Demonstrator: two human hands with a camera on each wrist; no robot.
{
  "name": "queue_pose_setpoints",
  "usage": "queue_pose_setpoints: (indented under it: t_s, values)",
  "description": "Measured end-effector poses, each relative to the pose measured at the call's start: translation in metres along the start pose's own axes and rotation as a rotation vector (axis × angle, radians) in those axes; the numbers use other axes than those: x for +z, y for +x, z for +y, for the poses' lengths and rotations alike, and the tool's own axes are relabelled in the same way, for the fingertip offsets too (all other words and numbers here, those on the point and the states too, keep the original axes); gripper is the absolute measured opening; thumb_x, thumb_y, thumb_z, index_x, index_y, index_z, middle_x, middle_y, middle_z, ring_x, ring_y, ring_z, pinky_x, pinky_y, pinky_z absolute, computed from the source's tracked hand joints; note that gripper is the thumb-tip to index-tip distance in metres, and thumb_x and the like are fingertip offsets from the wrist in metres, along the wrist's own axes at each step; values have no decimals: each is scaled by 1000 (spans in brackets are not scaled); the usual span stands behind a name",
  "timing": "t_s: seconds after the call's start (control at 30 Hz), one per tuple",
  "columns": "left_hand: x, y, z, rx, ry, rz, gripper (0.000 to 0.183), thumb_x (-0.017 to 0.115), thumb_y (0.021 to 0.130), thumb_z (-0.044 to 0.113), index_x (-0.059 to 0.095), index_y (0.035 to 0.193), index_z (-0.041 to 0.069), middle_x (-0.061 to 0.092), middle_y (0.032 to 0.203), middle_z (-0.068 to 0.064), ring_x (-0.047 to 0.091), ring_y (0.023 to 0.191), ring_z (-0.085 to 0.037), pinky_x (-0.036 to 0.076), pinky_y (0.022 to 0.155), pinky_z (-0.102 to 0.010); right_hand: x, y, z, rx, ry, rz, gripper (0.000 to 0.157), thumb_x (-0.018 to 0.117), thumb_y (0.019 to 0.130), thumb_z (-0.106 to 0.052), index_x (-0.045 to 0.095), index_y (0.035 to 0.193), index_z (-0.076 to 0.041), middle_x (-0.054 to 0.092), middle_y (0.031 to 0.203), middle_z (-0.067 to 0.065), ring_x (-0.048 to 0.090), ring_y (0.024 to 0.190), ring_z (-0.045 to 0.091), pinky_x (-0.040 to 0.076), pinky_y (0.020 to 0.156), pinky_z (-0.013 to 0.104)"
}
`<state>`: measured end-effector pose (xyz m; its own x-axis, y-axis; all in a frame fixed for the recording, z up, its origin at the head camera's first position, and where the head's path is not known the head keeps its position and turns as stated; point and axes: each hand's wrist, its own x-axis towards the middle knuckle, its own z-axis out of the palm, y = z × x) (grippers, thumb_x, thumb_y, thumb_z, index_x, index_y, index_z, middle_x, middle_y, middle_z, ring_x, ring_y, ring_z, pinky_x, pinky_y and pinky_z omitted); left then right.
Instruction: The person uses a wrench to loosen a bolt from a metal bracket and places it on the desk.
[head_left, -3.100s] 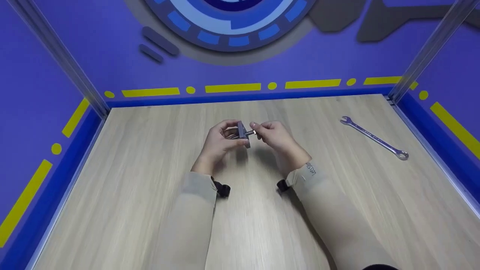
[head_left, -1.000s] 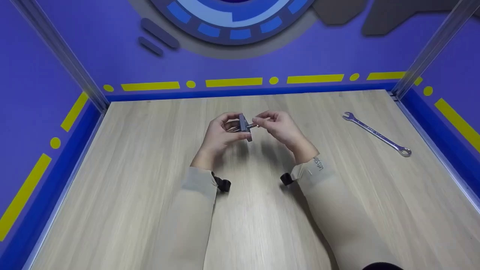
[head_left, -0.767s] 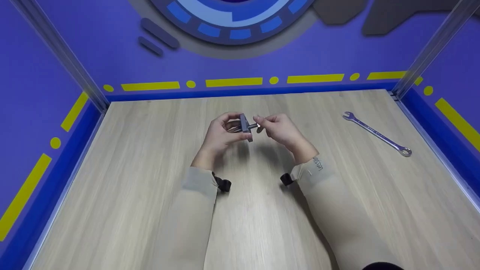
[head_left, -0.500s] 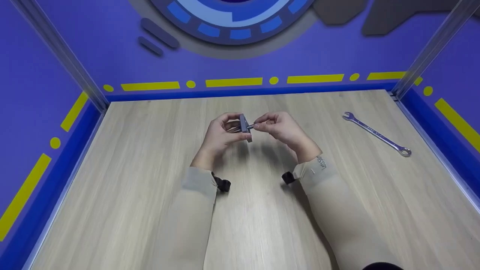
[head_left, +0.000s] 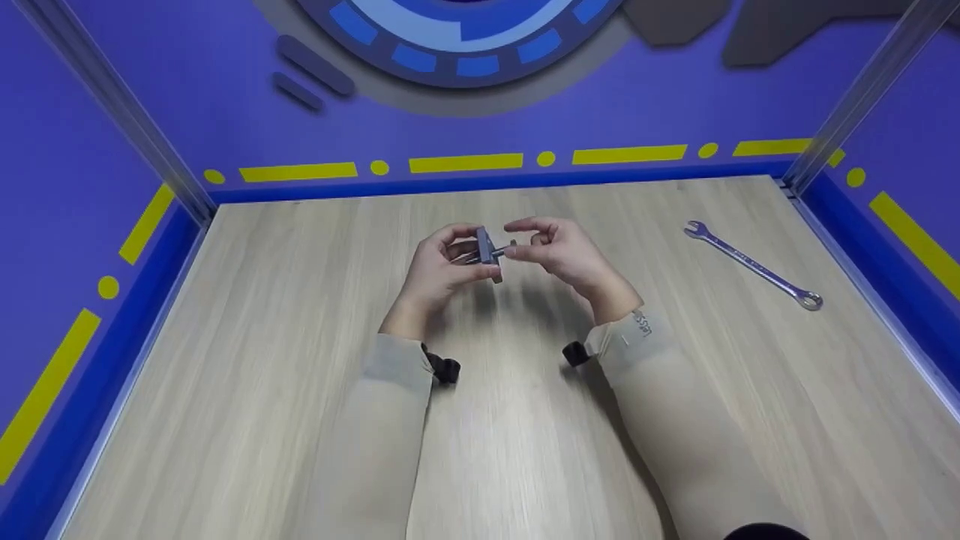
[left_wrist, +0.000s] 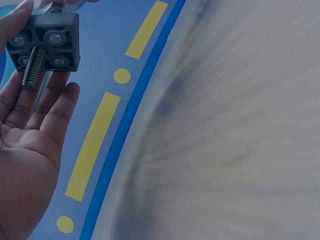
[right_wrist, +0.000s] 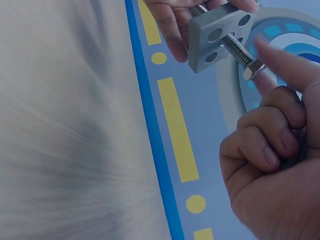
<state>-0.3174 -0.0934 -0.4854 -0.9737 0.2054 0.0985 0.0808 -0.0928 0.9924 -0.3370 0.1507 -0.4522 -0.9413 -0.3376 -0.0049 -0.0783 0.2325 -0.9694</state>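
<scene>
My left hand (head_left: 435, 274) grips a small grey square block (right_wrist: 210, 35) by its edges, above the table. Holes and recesses mark the block's faces. A hex-head bolt (right_wrist: 239, 49) passes through its middle; in the left wrist view, the bolt's threaded end (left_wrist: 34, 67) sticks out toward the palm. My right hand (head_left: 574, 259) is at the head end of the bolt. Its index finger is stretched out and apart from the thumb, with the bolt head between them. The thumb is at the bolt head; whether it touches is hard to tell. The other right fingers are curled in.
A combination wrench (head_left: 752, 266) lies slantwise on the right side of the wooden table (head_left: 262, 337). Blue-purple panels (head_left: 420, 135) with yellow marks enclose the back and sides. Metal posts (head_left: 862, 94) stand at the rear corners.
The right thumb and index finger pinched the bolt's head end half a second ago; now the index finger has lifted away. My left hand keeps its grip on the block, nearly still.
</scene>
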Motion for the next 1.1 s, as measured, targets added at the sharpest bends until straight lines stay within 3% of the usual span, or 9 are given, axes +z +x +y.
queue_pose_setpoints:
  t_s: [0.07, 0.13, 0.2, 0.3, 0.53, 0.67, 0.8, 1.0, 1.1]
  values:
    - [0, 0, 0, 4, 7, 1, 70, 98, 84, -4, 68, 146, 6, 73, 148, -20, 75, 137, -31, 70, 102, -34, 1, 1, 1, 45, -25, 15, 33, 80, 107, -37, 83, 125, -9, 46, 62, -13, 36, 57, 7, 28, 55, 24]
    - [1, 0, 0, 7, 5, -2, 71, 97, 83, -5, 67, 147, 5, 71, 150, -23, 75, 136, -32, 70, 101, -33, 2, 2, 2, 87, -67, 22, 41, 72, 111, -50, 84, 108, -10, 45, 59, -13, 35, 56, 7, 26, 55, 25]
    - [1, 0, 0, 11, 0, -4, 71, 96, 84, -7, 67, 147, 4, 69, 152, -27, 75, 136, -33, 70, 101, -33, 4, 3, 2, 110, -93, 16, 49, 68, 112, -55, 83, 94, -12, 42, 54, -13, 34, 54, 8, 25, 54, 25]
    - [1, 1, 0, 16, -2, -7, 71, 95, 84, -8, 66, 148, 3, 67, 153, -30, 75, 137, -35, 69, 102, -34, 4, 3, 2, 107, -94, -7, 50, 67, 113, -52, 83, 89, -11, 41, 52, -13, 32, 52, 7, 24, 53, 25]
    - [0, 1, 0, 16, 9, -19, 71, 96, 84, -5, 66, 148, 4, 71, 150, -24, 74, 139, -34, 68, 105, -35, -2, 0, -1, 46, -71, -29, 31, 80, 107, -29, 85, 116, -1, 49, 61, -14, 38, 58, 5, 29, 54, 22]
    - [0, 2, -1, 5, 3, -19, 72, 96, 84, -6, 66, 149, 3, 70, 151, -25, 74, 139, -34, 68, 106, -34, -4, -1, 0, 19, -35, -44, 31, 84, 102, -16, 82, 128, 0, 51, 63, -13, 39, 59, 5, 30, 55, 21]
    - [0, 2, -2, -8, -11, -15, 72, 96, 84, -7, 65, 149, 1, 70, 150, -26, 75, 138, -34, 68, 106, -35, -3, 0, 2, -7, -1, -49, 33, 84, 98, -7, 80, 130, 1, 45, 60, -13, 36, 56, 4, 26, 52, 21]
    - [0, 1, -3, -1, 1, 8, 70, 97, 82, -7, 69, 145, 5, 75, 144, -18, 76, 135, -32, 68, 106, -34, -3, 1, 2, -36, 5, -39, 39, 87, 95, -5, 80, 133, -1, 45, 62, -13, 37, 58, 4, 28, 53, 21]
    - [0, 1, -2, -4, -10, 5, 70, 97, 83, -8, 68, 146, 5, 74, 146, -19, 76, 135, -31, 69, 103, -33, -5, 1, 2, -22, 21, -21, 39, 86, 99, -13, 80, 136, -3, 48, 63, -13, 37, 58, 4, 29, 54, 20]
